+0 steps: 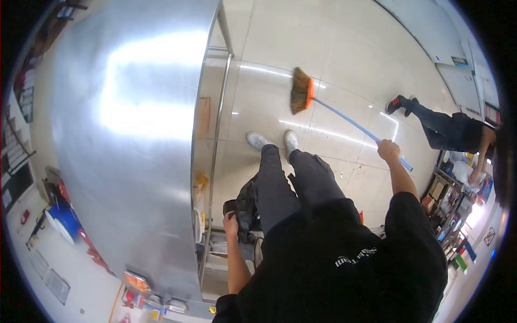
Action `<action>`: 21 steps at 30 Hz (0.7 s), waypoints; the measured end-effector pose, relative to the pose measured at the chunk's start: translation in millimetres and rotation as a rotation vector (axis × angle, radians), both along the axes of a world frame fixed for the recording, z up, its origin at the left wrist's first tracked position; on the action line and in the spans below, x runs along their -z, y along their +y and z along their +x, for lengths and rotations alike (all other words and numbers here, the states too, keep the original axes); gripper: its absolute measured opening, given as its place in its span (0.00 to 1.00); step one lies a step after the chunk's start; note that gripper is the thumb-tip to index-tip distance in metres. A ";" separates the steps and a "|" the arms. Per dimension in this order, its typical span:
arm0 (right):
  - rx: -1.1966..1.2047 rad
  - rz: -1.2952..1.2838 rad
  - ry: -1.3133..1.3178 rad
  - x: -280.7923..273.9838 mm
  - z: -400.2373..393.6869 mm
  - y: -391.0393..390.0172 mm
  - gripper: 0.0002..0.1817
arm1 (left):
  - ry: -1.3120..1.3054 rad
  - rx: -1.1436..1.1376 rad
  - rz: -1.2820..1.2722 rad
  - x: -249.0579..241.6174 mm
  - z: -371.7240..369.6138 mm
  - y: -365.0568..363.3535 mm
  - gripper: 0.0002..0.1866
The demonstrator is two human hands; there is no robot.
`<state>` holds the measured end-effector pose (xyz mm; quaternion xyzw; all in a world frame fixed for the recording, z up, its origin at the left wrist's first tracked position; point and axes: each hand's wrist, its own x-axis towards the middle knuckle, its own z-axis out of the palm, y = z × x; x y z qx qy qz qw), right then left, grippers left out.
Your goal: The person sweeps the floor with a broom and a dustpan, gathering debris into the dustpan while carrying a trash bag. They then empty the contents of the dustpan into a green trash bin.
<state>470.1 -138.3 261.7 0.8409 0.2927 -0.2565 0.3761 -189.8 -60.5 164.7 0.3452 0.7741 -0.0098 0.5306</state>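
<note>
My right hand [389, 150] is closed around the blue handle of a broom [344, 117], near the handle's end. The broom's orange head and brown bristles [299, 91] rest on the tiled floor in front of my white shoes. Low on the left, beside the metal table, my left hand [230, 225] is closed on a black item [245, 210], which looks like a bag or cloth and hangs next to my leg.
A large steel table [151, 177] with a lower rail and shelf stands to my left. Another person [452, 129] is at the right, near a cluttered shelf [449, 199]. White cabinets [420, 27] line the upper right. Small bits of debris lie on the floor [344, 177].
</note>
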 end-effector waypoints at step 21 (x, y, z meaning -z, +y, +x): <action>2.182 0.788 0.491 9.5 -360.3 40.2 0.11 | -0.332 1.448 0.272 56.4 484.8 551.5 0.09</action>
